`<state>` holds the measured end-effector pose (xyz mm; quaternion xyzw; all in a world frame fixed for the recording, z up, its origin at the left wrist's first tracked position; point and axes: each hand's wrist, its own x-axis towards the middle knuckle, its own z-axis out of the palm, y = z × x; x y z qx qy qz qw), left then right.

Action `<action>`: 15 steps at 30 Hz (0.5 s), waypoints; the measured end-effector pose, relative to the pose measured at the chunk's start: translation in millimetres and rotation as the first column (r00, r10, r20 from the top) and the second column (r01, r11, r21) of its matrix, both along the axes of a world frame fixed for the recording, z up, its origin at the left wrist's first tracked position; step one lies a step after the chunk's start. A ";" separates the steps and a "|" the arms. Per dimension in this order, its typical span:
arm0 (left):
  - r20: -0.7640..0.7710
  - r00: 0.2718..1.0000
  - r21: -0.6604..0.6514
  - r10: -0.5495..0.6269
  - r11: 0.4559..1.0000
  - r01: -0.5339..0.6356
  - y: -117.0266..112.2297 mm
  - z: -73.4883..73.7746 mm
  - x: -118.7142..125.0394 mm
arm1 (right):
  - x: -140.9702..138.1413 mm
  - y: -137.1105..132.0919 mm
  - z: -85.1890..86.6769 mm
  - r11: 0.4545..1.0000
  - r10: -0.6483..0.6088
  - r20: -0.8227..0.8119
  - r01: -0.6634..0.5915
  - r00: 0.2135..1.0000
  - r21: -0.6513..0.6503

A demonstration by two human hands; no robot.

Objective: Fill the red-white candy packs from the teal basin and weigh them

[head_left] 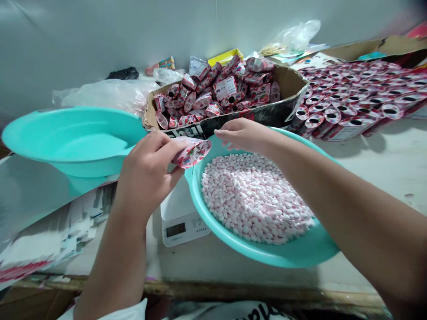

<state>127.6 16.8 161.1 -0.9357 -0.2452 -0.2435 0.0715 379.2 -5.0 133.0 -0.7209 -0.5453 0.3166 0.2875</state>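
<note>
While the left hand [147, 166] clamps the pouch [191, 152] at the basin's [300, 253] left rim | pouch axis runs rightward, mouth toward the sweets [253, 200] | right hand [242, 133] at far rim, fingers together, cannot tell any hold.

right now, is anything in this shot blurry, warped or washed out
Head view, middle: sharp, the candies and the left hand holding a packet are clear. Head view, edges: smeared, notably the papers lower left and the cardboard box top right. Wide-lens stretch elongates the right forearm. Light is soft and even, with no hard glare.
</note>
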 end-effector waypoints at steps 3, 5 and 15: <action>-0.156 0.988 -0.007 -0.019 1.000 0.018 0.1 -2.5 1.4 | 0.2 -1.4 1.6 1.000 -0.004 0.039 0.004 0.999 -0.006; -0.203 0.978 0.034 -0.038 0.998 0.046 -2.5 -6.5 2.6 | 0.5 -1.0 1.6 1.000 -0.017 0.086 0.016 0.996 0.003; -0.038 0.999 -0.037 0.024 0.999 -0.026 -8.6 -3.0 -11.9 | -0.5 -2.0 1.5 0.999 -0.031 0.237 0.024 0.971 0.035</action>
